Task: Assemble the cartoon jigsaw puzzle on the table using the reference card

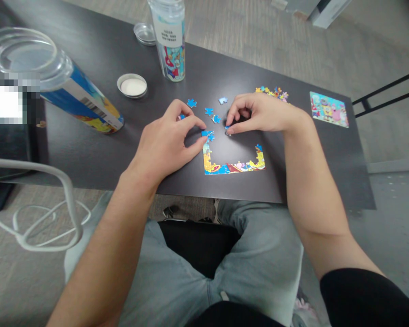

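A partly joined jigsaw puzzle border [235, 168] lies on the dark table, with its left side, bottom edge and part of the right side linked. My left hand [172, 143] rests at its upper left corner, thumb and index finger apart beside the blue corner piece [207, 134]. Between thumb and fingers of my right hand [250, 113] is a small puzzle piece [227, 130], mostly covered by the fingertips. Loose blue pieces [209, 111] lie between the hands, and a pale blue piece [223, 100] sits farther back. Another piece is partly hidden under my left fingers.
A heap of pieces [274, 93] lies behind my right wrist, and a picture card [329, 109] at the right. A large clear canister [85, 97], a smaller canister [172, 50] and two round lids [132, 86] stand on the left. A white cable [66, 190] loops at lower left.
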Available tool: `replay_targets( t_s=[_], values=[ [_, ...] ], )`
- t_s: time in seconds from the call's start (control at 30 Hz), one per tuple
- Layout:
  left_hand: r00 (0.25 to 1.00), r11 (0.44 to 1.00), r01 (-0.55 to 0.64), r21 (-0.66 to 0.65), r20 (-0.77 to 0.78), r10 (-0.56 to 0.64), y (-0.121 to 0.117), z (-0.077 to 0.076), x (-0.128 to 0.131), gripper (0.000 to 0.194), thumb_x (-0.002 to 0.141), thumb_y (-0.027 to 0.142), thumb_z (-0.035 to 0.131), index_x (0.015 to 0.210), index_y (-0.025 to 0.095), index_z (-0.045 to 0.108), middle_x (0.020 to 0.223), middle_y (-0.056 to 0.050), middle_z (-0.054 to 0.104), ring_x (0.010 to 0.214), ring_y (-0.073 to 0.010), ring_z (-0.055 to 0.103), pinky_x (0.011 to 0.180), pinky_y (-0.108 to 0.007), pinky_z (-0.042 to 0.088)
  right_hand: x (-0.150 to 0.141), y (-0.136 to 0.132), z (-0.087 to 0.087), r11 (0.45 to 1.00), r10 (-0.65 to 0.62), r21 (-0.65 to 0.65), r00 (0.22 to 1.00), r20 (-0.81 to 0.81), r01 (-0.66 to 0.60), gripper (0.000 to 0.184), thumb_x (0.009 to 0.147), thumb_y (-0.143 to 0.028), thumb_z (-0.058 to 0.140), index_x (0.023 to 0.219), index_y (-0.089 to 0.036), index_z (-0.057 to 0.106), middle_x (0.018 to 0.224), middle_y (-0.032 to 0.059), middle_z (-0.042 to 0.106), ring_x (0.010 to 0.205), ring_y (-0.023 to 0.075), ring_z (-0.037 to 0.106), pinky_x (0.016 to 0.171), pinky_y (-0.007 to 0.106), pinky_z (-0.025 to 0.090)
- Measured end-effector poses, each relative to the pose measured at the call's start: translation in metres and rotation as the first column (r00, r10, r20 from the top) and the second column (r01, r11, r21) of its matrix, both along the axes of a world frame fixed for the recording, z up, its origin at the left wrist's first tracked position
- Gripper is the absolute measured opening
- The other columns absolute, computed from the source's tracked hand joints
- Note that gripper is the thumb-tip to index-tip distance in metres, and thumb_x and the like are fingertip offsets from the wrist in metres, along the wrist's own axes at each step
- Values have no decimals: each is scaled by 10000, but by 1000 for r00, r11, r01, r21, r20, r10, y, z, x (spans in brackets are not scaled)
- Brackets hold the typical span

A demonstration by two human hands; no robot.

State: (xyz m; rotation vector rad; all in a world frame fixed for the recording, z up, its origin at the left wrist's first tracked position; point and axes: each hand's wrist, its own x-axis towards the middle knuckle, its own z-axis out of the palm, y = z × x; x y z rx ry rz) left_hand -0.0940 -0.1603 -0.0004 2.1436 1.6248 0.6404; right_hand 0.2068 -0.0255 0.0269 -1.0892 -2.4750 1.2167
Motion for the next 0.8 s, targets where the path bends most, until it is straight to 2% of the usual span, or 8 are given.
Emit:
replay_targets(
  t_s=[0.13,0.27,0.53,0.67,0.8],
  values=[
    [1000,1000,17,26,-11,-16,0,-1,0,281,1142,477,785,1348,343,920,1646,-113,818,1107,-308,834,1001,-531,700,-2,1,-6,996,-81,38,996,-38,83,505,871,-747,1149,1054,-329,932,924,18,755,894,260,627,786,433,481],
    [1000,999,26,45,5,-26,0,-2,-2,280,1148,492,785,1350,348,916,1660,-103,818,1112,-308,837,1000,-530,707,-10,0,-15,984,-123,119,991,-52,129,496,919,-723,1132,1123,-315,938,995,38,775,935,275,657,800,443,500],
    [1000,999,22,32,13,-22,1,-2,-2,249,1135,485,840,1335,359,917,1640,-81,837,1122,-303,841,974,-490,689,-12,2,-25,974,-43,220,996,-74,58,514,973,-697,1116,910,-278,826,952,47,752,898,262,654,779,420,505],
    [1000,999,27,47,-17,-26,-1,0,-1,269,1160,445,793,1375,345,919,1641,-87,825,1083,-277,810,966,-493,672,-10,3,-24,982,-33,182,995,-90,49,511,969,-724,1117,1025,-282,867,933,24,739,876,246,631,755,400,486],
    [998,999,32,34,-52,-30,-2,5,1,294,1173,421,763,1404,321,915,1640,-109,811,1067,-264,783,966,-497,657,-9,4,-23,983,45,182,995,-91,-28,468,951,-693,1119,1111,-299,926,963,3,740,865,222,622,753,386,469]
  ],
)
